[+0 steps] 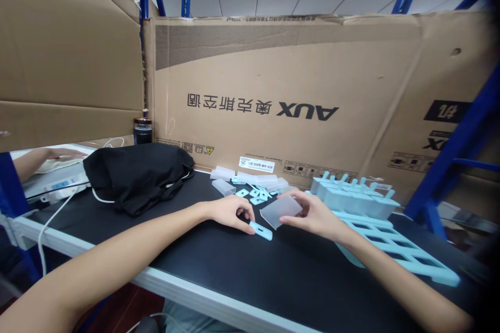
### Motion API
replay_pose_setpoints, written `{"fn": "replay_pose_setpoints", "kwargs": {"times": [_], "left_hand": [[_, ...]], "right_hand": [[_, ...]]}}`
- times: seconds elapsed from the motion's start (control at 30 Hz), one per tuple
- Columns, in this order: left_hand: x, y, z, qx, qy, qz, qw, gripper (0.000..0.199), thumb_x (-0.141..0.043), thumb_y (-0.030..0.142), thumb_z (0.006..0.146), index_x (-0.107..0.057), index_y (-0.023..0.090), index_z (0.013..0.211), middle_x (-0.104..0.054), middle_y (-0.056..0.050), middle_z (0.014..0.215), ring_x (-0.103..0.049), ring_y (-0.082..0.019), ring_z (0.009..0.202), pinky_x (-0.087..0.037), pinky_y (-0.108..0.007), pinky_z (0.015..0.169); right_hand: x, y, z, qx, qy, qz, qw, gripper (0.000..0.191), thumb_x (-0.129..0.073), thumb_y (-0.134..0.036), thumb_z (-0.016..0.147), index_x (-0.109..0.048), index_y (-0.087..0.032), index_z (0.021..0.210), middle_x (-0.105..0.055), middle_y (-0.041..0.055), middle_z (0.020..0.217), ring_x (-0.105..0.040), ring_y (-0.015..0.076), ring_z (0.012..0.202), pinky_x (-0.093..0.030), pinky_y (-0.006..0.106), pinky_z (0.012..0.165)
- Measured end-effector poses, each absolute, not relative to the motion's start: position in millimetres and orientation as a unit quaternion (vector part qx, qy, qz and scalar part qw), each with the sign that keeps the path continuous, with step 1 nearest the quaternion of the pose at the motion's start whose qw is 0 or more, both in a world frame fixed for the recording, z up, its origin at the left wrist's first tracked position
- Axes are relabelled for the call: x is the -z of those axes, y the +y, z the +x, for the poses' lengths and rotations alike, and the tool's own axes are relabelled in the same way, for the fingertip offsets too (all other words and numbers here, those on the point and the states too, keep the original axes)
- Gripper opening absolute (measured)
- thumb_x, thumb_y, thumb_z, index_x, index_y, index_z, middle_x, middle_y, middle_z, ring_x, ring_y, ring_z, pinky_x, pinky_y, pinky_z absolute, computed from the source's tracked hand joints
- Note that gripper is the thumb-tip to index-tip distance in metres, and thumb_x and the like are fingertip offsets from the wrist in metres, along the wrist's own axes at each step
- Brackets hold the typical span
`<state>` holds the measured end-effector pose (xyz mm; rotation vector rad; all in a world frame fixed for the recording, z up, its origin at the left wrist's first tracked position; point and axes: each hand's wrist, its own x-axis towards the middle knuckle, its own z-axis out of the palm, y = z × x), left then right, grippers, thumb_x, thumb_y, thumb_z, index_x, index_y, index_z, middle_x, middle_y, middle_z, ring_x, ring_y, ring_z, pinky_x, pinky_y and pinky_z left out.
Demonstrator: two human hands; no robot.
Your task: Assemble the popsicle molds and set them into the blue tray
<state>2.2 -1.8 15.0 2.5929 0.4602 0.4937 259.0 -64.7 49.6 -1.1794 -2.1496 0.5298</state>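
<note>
My left hand (pixel 231 213) pinches one end of a light-blue slotted piece (pixel 261 231), flat and rounded with a hole in its middle, just above the black tabletop. Between the thumb and fingers of my right hand (pixel 310 213) is a frosted translucent plastic sleeve (pixel 280 210), tilted, its lower end toward the blue piece. The two parts are close but apart. Behind my hands lie several more blue slotted pieces (pixel 258 193) in a loose pile, with several translucent sleeves (pixel 255 179) around them.
At right stand light-blue popsicle moulds (pixel 351 197) with handles up, behind a light-blue slotted rack (pixel 406 255). A black cloth bag (pixel 136 174) and a dark jar (pixel 142 130) are at left. Cardboard (pixel 250 73) walls the back. Another person's hand (pixel 58 155) shows far left.
</note>
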Motion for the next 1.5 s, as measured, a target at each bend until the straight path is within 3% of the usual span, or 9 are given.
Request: {"fn": "replay_pose_setpoints", "kwargs": {"times": [0.13,0.27,0.5,0.77,1.03,1.17,1.27,1.37,1.5], "left_hand": [[-12.3,-1.6,3.7,-0.184,0.182,0.939,0.227,0.034,-0.071,0.046,0.071,-0.067,0.018,0.091,-0.059,-0.001,0.082,-0.049,-0.01,0.069,-0.037,-0.021,0.062],[-10.7,0.0,3.8,-0.191,0.183,0.936,0.233,0.037,-0.072,0.048,0.069,-0.067,0.017,0.09,-0.059,-0.001,0.08,-0.048,-0.01,0.067,-0.036,-0.021,0.059],[-13.1,-2.3,4.1,-0.191,0.19,0.936,0.226,0.036,-0.072,0.046,0.069,-0.067,0.016,0.089,-0.06,-0.001,0.077,-0.047,-0.01,0.064,-0.036,-0.021,0.057],[-10.3,0.3,4.5,-0.193,0.182,0.939,0.219,0.036,-0.069,0.049,0.07,-0.063,0.016,0.082,-0.058,0.0,0.075,-0.049,-0.01,0.064,-0.037,-0.021,0.058],[-12.6,-2.5,3.5,-0.209,0.183,0.938,0.208,0.033,-0.071,0.045,0.069,-0.061,0.016,0.08,-0.053,0.001,0.076,-0.044,-0.009,0.064,-0.036,-0.021,0.058],[-15.2,3.5,2.0,-0.262,0.192,0.898,0.297,0.028,-0.071,0.04,0.071,-0.059,0.015,0.079,-0.055,0.0,0.083,-0.048,-0.011,0.07,-0.04,-0.023,0.065],[-19.3,11.4,-2.0,-0.344,0.211,0.832,0.38,0.021,-0.063,0.036,0.077,-0.056,0.015,0.08,-0.058,-0.002,0.092,-0.054,-0.013,0.083,-0.042,-0.026,0.077],[-24.2,17.3,-7.7,-0.436,0.244,0.769,0.399,0.024,-0.059,0.039,0.079,-0.055,0.016,0.087,-0.059,-0.002,0.092,-0.055,-0.015,0.084,-0.042,-0.027,0.077],[-26.2,18.3,-12.4,-0.487,0.26,0.75,0.365,0.031,-0.062,0.044,0.077,-0.056,0.015,0.085,-0.057,0.001,0.079,-0.053,-0.013,0.074,-0.041,-0.025,0.071]], "right_hand": [[-47.1,-70.3,252.1,-0.194,-0.81,-0.449,0.323,0.057,-0.06,-0.049,0.078,-0.044,-0.022,0.126,-0.056,0.0091,0.113,-0.058,0.0198,0.087,-0.053,0.035,0.073],[-40.7,-75.1,242.4,-0.15,-0.843,-0.44,0.271,0.063,-0.052,-0.048,0.084,-0.031,-0.027,0.14,-0.052,0.0095,0.122,-0.057,0.0189,0.084,-0.052,0.036,0.074],[-35.4,-82.6,228.9,-0.119,-0.865,-0.438,0.216,0.071,-0.043,-0.044,0.09,-0.007,-0.023,0.147,-0.059,0.0065,0.095,-0.055,0.0155,0.066,-0.049,0.034,0.067],[-37.1,-84.5,218.1,-0.096,-0.881,-0.421,0.193,0.057,-0.041,-0.039,0.09,-0.022,-0.019,0.14,-0.057,0.0012,0.07,-0.055,0.0167,0.06,-0.042,0.03,0.057],[-32.9,-80.1,216.2,-0.098,-0.88,-0.419,0.203,0.059,-0.041,-0.041,0.091,-0.019,-0.02,0.142,-0.058,-0.0002,0.068,-0.055,0.0164,0.06,-0.04,0.028,0.057],[-25.8,-73.2,230.5,-0.105,-0.857,-0.443,0.241,0.057,-0.03,-0.044,0.095,-0.015,-0.02,0.144,-0.06,0.0025,0.078,-0.058,0.0181,0.07,-0.044,0.032,0.068],[-17.6,-63.4,243.8,-0.037,-0.843,-0.484,0.232,0.052,-0.027,-0.044,0.095,-0.023,-0.022,0.142,-0.062,0.0065,0.094,-0.058,0.0206,0.085,-0.043,0.035,0.077],[-12.0,-49.7,252.9,0.088,-0.833,-0.506,0.205,0.048,-0.031,-0.035,0.094,-0.033,-0.018,0.138,-0.061,0.0095,0.103,-0.055,0.0215,0.093,-0.04,0.035,0.083],[-18.4,-22.7,257.0,0.267,-0.811,-0.511,0.098,0.031,-0.04,-0.019,0.085,-0.058,-0.014,0.11,-0.062,0.012,0.101,-0.049,0.0261,0.102,-0.032,0.037,0.083]]}}
